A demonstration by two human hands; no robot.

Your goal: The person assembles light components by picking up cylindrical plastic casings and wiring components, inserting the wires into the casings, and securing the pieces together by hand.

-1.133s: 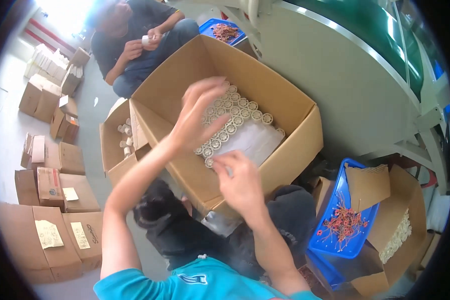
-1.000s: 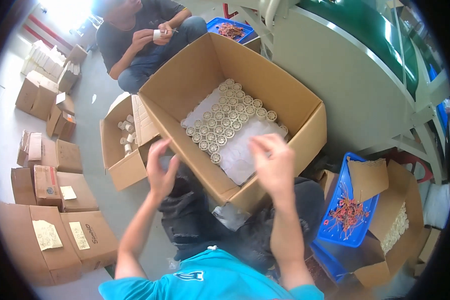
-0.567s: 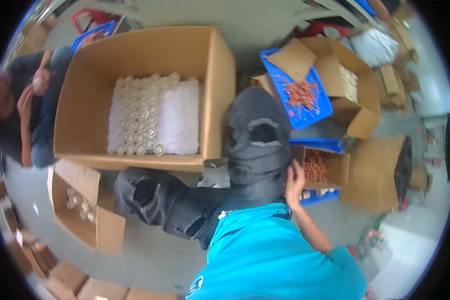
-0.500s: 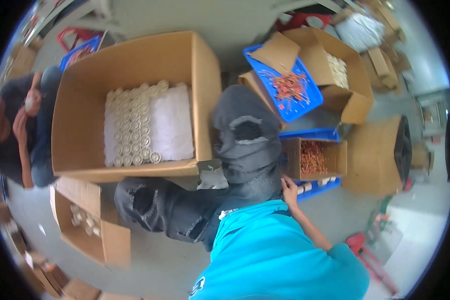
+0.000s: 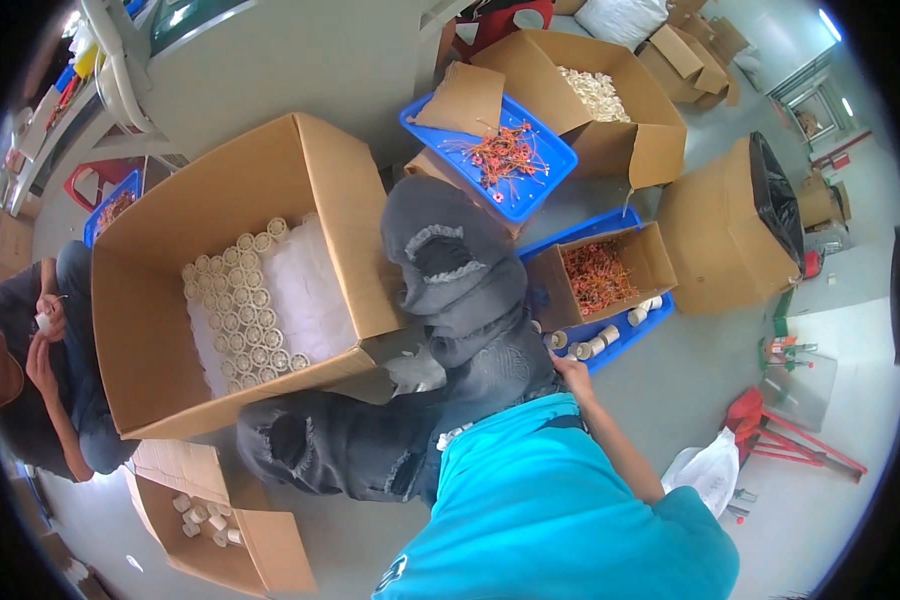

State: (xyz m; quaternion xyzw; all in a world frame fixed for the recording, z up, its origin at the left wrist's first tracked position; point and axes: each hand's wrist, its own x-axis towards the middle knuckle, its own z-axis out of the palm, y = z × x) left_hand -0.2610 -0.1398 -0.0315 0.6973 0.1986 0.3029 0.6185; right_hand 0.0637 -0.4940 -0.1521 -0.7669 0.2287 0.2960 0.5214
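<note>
My right hand (image 5: 570,372) is low beside my right thigh, at the near edge of a blue tray (image 5: 625,338). Its fingertips are partly hidden, so I cannot see whether they hold anything. Closest to it in the tray lies a row of white cylindrical parts (image 5: 597,346). A small cardboard box (image 5: 658,258) full of red and orange wired pieces (image 5: 598,278) stands in the same tray. My left hand is out of sight. Left of my legs is a large carton (image 5: 220,170) with rows of white round parts (image 5: 245,310) on a white sheet.
Ahead, another blue tray (image 5: 560,152) carries red wired pieces and a cardboard flap. Behind it stands a carton (image 5: 530,75) of small white parts. An open box (image 5: 205,560) with white cylinders sits lower left. A co-worker (image 5: 35,400) at far left handles a white piece.
My view has turned, so the trays and cartons ahead sit further left in the picture. My right hand stays beside the tray with the white cylinders.
</note>
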